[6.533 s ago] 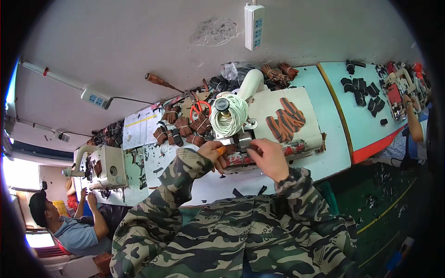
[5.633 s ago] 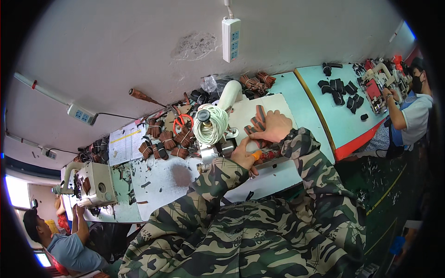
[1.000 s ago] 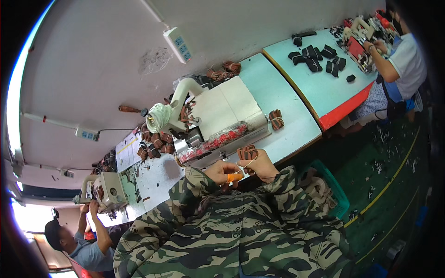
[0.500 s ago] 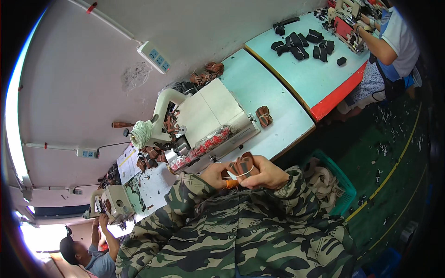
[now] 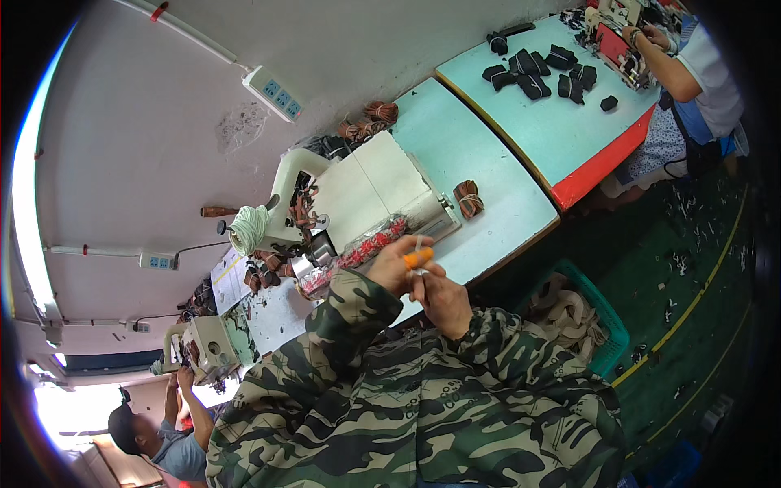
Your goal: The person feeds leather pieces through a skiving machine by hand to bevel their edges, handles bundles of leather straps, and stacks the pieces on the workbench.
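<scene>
My left hand (image 5: 394,267) is raised in front of the sewing machine's near edge, its fingers curled and slightly blurred. An orange piece (image 5: 419,259) shows at its fingers; whether it is worn or held I cannot tell. Just below and to the right, my right hand (image 5: 447,302) is closed with its back up, its fingertips close to the left hand. The bundle of brown strips is mostly hidden in its grip. Beyond the hands stands the cream sewing machine (image 5: 370,183), with a pale cord cone (image 5: 249,229) at its left. A banded brown bundle (image 5: 468,200) lies on the table right of it.
A green basket (image 5: 612,325) of pale strips stands on the floor at my right. Black bundles (image 5: 533,75) lie on the far table (image 5: 561,146), where a person (image 5: 708,81) works. Another person (image 5: 167,447) works at a machine (image 5: 210,351) at lower left.
Both hands have moved up and away from my body, the left one higher than the right. The brown bundle, plainly seen between them before, is now mostly hidden. The view has shifted slightly.
</scene>
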Demonstrator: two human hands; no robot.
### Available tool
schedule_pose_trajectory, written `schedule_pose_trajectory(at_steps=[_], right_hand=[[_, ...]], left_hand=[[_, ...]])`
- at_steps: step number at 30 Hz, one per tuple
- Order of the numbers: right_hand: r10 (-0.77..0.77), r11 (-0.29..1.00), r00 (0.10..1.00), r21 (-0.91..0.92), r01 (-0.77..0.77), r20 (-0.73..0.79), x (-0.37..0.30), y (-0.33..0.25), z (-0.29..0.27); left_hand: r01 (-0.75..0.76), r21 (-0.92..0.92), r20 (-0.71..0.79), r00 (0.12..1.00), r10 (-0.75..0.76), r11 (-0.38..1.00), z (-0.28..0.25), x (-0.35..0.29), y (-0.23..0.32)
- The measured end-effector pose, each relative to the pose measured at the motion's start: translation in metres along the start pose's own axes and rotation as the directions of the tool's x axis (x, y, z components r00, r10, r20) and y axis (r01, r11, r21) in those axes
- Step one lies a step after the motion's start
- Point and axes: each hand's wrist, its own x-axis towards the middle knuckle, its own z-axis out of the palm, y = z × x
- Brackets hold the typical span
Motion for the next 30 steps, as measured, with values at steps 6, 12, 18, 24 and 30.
schedule_pose_trajectory(at_steps=[6, 12, 18, 24, 30], right_hand=[[0.112, 0.924, 0.988, 0.354, -0.143, 0.106, 0.016, 0.042, -0.016], [0.188, 0.174, 0.723, 0.702, -0.691, 0.665, 0.023, 0.021, -0.092], [0.118, 0.990, 0.752, -0.023, -0.136, 0.649, -0.011, 0.057, -0.005], [0.112, 0.200, 0.726, 0.700, -0.685, 0.678, 0.017, 0.060, -0.086], [0.127, 0.991, 0.629, -0.071, -0.113, 0.767, 0.013, 0.034, -0.032]], left_hand=[[-0.279, 0.799, 0.331, 0.944, -0.002, 0.533, 0.032, -0.019, -0.030], [0.291, 0.238, 0.074, 0.946, -0.316, 0.927, -0.118, -0.019, -0.050], [-0.232, 0.944, 0.118, 0.900, 0.420, 0.233, -0.022, 0.012, -0.071], [0.230, 0.480, -0.044, 0.970, -0.239, 0.846, -0.056, -0.011, -0.076], [-0.011, 0.839, -0.052, 0.994, 0.100, 0.543, -0.036, 0.020, -0.073]])
